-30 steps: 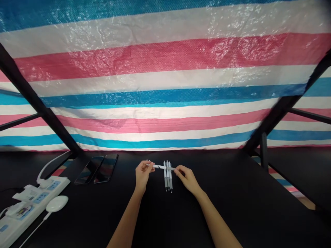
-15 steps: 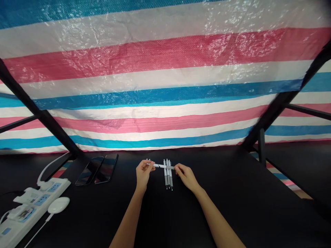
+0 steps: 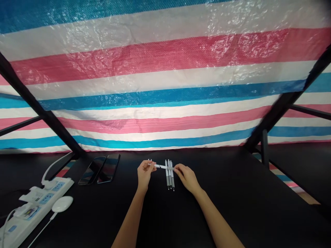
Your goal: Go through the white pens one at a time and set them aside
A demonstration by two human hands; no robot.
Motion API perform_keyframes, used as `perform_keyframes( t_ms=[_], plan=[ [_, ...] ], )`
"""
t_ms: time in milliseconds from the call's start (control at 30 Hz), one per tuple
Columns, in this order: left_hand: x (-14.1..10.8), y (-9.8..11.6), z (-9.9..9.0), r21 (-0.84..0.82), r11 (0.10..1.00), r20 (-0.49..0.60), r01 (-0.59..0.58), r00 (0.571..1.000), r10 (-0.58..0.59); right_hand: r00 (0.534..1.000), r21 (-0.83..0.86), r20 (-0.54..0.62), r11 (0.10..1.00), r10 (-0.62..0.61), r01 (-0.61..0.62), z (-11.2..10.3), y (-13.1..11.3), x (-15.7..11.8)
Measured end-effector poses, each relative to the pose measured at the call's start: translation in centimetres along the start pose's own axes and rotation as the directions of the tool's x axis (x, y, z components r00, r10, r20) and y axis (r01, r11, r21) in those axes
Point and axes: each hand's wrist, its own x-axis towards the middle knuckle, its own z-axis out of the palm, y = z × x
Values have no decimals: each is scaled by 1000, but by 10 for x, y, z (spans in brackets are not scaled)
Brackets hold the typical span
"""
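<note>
Both of my hands hold one white and grey pen point(image 3: 162, 167) level above the black table. My left hand point(image 3: 144, 174) pinches its white end, and my right hand point(image 3: 186, 176) pinches the grey end. Under the held pen, three similar pens point(image 3: 170, 177) lie side by side on the table, their grey grips and tips toward me. Small white ends point(image 3: 150, 159) of something show just behind my left fingers; the rest is hidden by that hand.
Two dark phones point(image 3: 108, 168) lie on the table point(image 3: 165, 220) at the left. Nearer on that side are a white power strip point(image 3: 38, 203) with plugs and a white round charger point(image 3: 62, 204) on a cable. A striped sheet point(image 3: 165, 120) hangs behind, between black frame bars point(image 3: 59, 129).
The whole view has shifted slightly, so the table items appear a little further right. Both hands keep their hold on the pen, with their fingers slightly closer together.
</note>
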Motion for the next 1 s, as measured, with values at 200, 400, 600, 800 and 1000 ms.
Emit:
perform_keyframes(
  t_ms=[200, 400, 600, 800, 1000],
  plan=[
    [-1, 1, 2, -14, 1000, 15, 14, 1000, -14, 1000, -57, -17, 998, 25, -25, 5, 6, 1],
    [-1, -1, 3, -7, 999, -30, 32, 999, -32, 999, -1, 0, 999, 35, -35, 8, 4, 0],
    [-3, 2, 4, -103, 994, -48, 47, 997, -52, 999, 25, 27, 999, -28, 27, 15, -13, -3],
    [-8, 10, 5, -148, 983, 85, 109, 992, -97, 992, 78, 86, 993, -92, 86, 19, -25, -3],
    [-12, 8, 8, -151, 979, 130, 135, 985, -116, 990, 108, 81, 989, -113, 104, 20, -24, -3]
  ],
)
